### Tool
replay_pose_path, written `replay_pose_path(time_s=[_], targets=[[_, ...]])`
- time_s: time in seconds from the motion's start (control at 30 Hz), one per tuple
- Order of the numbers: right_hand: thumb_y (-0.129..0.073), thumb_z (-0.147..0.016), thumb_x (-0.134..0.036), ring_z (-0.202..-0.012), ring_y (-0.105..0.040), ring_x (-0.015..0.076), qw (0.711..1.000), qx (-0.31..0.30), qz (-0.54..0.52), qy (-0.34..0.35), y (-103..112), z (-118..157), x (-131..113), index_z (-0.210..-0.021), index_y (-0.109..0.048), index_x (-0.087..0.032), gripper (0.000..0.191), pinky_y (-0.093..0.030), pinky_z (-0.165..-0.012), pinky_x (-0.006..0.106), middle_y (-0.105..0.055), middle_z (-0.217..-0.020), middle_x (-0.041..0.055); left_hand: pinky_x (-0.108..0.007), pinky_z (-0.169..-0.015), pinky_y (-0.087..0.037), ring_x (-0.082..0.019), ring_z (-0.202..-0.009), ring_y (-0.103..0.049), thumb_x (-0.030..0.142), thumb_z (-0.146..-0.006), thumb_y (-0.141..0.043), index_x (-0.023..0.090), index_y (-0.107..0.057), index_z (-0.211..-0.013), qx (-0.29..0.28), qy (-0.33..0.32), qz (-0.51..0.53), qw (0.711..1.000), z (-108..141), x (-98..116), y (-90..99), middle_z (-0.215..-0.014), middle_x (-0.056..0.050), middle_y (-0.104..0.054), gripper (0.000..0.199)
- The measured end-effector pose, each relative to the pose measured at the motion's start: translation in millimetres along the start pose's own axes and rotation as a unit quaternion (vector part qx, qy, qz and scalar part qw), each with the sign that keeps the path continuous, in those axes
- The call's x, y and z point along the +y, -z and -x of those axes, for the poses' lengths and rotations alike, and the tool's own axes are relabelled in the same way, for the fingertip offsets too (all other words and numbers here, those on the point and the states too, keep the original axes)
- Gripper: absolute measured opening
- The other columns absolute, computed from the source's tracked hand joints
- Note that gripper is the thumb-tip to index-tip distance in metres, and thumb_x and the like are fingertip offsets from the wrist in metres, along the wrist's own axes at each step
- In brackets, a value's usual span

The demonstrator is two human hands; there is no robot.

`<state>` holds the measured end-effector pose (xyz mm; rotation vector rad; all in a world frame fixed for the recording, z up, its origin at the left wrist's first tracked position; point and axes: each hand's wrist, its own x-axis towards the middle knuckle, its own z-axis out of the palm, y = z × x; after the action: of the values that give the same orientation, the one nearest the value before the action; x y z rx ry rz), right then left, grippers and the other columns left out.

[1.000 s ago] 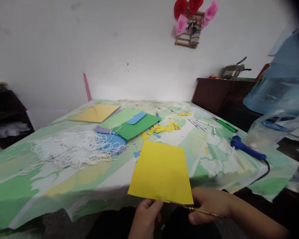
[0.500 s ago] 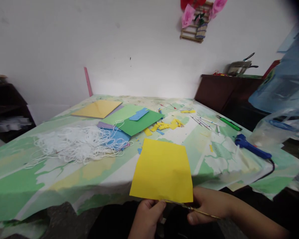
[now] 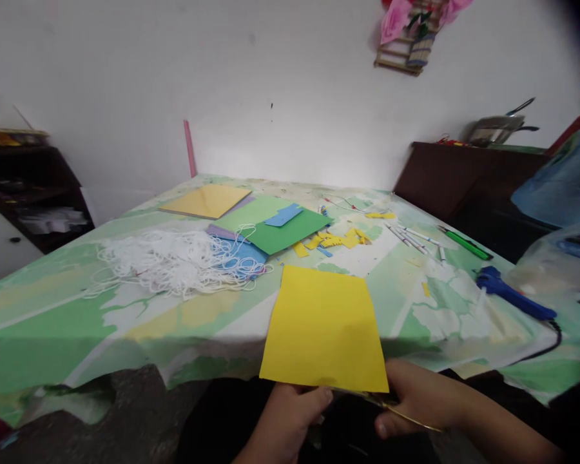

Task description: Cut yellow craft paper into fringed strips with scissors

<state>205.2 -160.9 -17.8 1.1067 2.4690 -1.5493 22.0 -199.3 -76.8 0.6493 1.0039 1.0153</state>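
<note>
The left hand [image 3: 294, 412] pinches the yellow paper [image 3: 325, 328] by its near edge, at the front of the tablecloth [image 3: 183, 341], seemingly to steady it for the scissors [image 3: 410, 417] gripped in the right hand [image 3: 418, 396] along that edge.

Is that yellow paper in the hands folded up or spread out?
Spread out: the yellow paper shows one broad face above the left hand, with no fold line visible.
</note>
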Motion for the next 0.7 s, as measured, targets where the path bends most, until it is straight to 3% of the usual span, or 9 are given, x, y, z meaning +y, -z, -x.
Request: replay_pose_path(time_s=[0.17,0.33,0.43,0.5,0.6,0.7], targets=[[-0.058,-0.061,-0.048,-0.084,-0.054,0.0208,0.999,0.003,0.032,-0.028,0,1,3,-0.110,-0.050,-0.023,0.055,-0.041,-0.073,0.026,-0.060,-0.097,0.0021,-0.031,-0.069,-0.039,-0.022,-0.083,-0.052,0.020,-0.048,-0.067,0.014,-0.060,-0.092,-0.025,-0.022,-0.008,0.999,4,3,2.7,-0.089,-0.009,-0.062,0.045],[-0.062,-0.058,-0.045,-0.078,-0.054,0.0193,0.996,0.008,0.064,-0.060,-2,2,13,-0.104,-0.054,-0.022,0.053,-0.041,-0.067,0.023,-0.061,-0.091,0.0009,-0.031,-0.073,-0.038,-0.023,-0.091,-0.050,0.022,-0.049,-0.068,0.015,-0.059,-0.093,-0.043,-0.009,-0.018,0.999,6,8,3.2,-0.098,-0.010,-0.060,0.046],[-0.062,-0.058,-0.045,-0.077,-0.054,0.0191,0.995,0.012,0.077,-0.059,-2,1,17,-0.100,-0.056,-0.021,0.048,-0.041,-0.065,0.022,-0.062,-0.088,0.0009,-0.026,-0.063,-0.038,-0.018,-0.075,-0.053,0.023,-0.049,-0.069,0.016,-0.060,-0.091,-0.027,-0.001,-0.044,0.999,8,10,4.2,-0.091,-0.008,-0.062,0.043],[-0.062,-0.058,-0.046,-0.076,-0.054,0.0192,0.995,0.018,0.085,-0.054,-2,1,18,-0.097,-0.057,-0.020,0.048,-0.040,-0.065,0.022,-0.062,-0.087,0.0011,-0.023,-0.051,-0.035,-0.011,-0.057,-0.049,0.026,-0.051,-0.068,0.015,-0.060,-0.085,0.005,0.009,-0.065,0.998,9,10,6.4,-0.074,-0.005,-0.062,0.037],[-0.062,-0.057,-0.048,-0.072,-0.054,0.0185,0.994,0.029,0.094,-0.051,0,0,21,-0.094,-0.058,-0.021,0.047,-0.039,-0.060,0.021,-0.062,-0.083,-0.0002,-0.020,-0.040,-0.022,-0.004,-0.039,-0.033,0.031,-0.051,-0.067,0.013,-0.059,-0.073,0.037,0.027,-0.054,0.997,9,9,12.0,-0.047,0.003,-0.049,0.029],[-0.062,-0.055,-0.051,-0.068,-0.053,0.0174,0.992,0.034,0.110,-0.058,0,0,27,-0.091,-0.059,-0.021,0.047,-0.036,-0.053,0.019,-0.062,-0.078,-0.0020,-0.021,-0.039,-0.017,-0.003,-0.035,-0.025,0.034,-0.052,-0.066,0.011,-0.056,-0.060,0.044,0.033,-0.025,0.998,10,9,17.8,-0.039,0.006,-0.038,0.027]])
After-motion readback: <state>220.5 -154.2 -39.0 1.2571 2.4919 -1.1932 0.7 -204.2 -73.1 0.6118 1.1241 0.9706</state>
